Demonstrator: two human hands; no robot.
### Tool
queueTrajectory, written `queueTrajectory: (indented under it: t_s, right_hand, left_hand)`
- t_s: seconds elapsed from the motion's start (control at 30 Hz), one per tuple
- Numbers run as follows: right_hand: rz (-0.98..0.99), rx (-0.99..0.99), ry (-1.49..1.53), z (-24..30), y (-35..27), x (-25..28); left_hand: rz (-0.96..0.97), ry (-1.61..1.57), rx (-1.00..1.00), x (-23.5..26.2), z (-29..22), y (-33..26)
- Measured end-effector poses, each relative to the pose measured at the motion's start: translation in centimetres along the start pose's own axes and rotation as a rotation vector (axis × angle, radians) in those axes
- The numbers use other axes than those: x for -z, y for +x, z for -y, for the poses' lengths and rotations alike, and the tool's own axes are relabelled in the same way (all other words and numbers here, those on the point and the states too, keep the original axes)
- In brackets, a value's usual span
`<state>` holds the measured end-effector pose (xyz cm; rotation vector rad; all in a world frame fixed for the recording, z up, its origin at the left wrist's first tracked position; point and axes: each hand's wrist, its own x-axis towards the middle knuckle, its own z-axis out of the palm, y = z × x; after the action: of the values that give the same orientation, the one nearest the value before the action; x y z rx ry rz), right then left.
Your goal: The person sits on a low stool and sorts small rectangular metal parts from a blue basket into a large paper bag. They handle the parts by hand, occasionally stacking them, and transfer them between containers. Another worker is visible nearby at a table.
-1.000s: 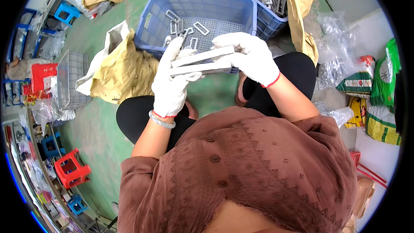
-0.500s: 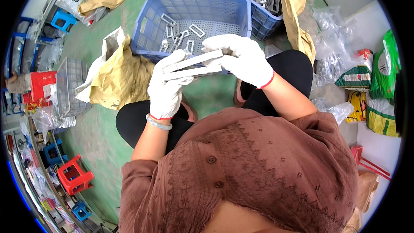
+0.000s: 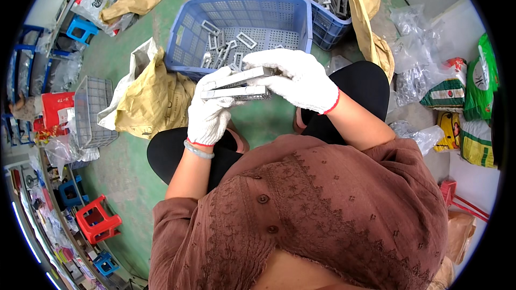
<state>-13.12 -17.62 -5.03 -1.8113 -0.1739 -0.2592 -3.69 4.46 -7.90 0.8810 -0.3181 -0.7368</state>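
Two grey rectangular metal frames are held just past my knees, one above the other at a slight angle. My left hand [image 3: 207,115], in a white knit glove, is closed around the left ends of the upper frame [image 3: 240,77] and the lower frame [image 3: 236,93]. At their right ends, my gloved right hand [image 3: 303,80] grips with fingers above and thumb below. Right beyond the hands stands a blue plastic basket [image 3: 183,35] with several loose metal frames [image 3: 246,41] lying on its bottom, mostly toward the left.
A second blue basket [image 3: 329,29], heaped with similar frames, stands at the back right beside a brown paper sack [image 3: 366,32]. On my left are an open yellow sack [image 3: 148,104], a grey wire crate [image 3: 94,113] and a red stool [image 3: 98,219]. Plastic bags [image 3: 414,75] lie right.
The two frames have tilted, so more of their undersides and slots shows. My right hand has shifted slightly left and down over them. Both hands keep their hold.
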Motion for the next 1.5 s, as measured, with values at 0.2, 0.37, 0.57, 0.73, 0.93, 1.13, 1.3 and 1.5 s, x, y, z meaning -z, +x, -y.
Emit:
queueTrajectory:
  t_s: [0.2, 0.37, 0.57, 0.73, 0.93, 1.13, 1.3, 1.5]
  right_hand:
    - [0.0, 0.088, 0.106, -0.7, 0.1, -0.3]
    - [0.031, 0.038, 0.247, -0.7, 0.0, -0.6]
    - [0.06, -0.01, 0.568, -1.0, -0.1, -0.8]
    - [-0.007, -0.113, 0.618, -1.4, 0.2, -0.8]
    - [-0.194, -0.043, 0.938, -3.3, 1.7, -0.5]
    - [-0.154, 0.019, 1.107, -4.8, 3.0, 2.2]
    - [0.097, -0.039, 1.178, -3.6, 3.8, 1.1]
    - [0.046, -0.017, 1.206, -3.1, 4.7, -2.6]
  left_hand:
    - [0.012, -0.019, 0.011, 0.1, -0.1, 0.1]
    - [0.013, -0.042, -0.001, 0.2, -0.4, 0.0]
    - [-0.001, -0.035, -0.039, 0.2, -0.6, -0.1]
    - [-0.004, 0.063, -0.016, 0.4, -1.2, -0.2]
    - [0.173, 0.102, 0.193, -0.8, -2.4, -0.2]
    - [0.159, 0.06, 0.142, -0.5, -3.3, 1.2]
    - [0.227, 0.06, 0.087, -1.5, -4.0, 2.4]
    - [0.078, 0.348, 0.041, -3.7, -4.3, 2.8]
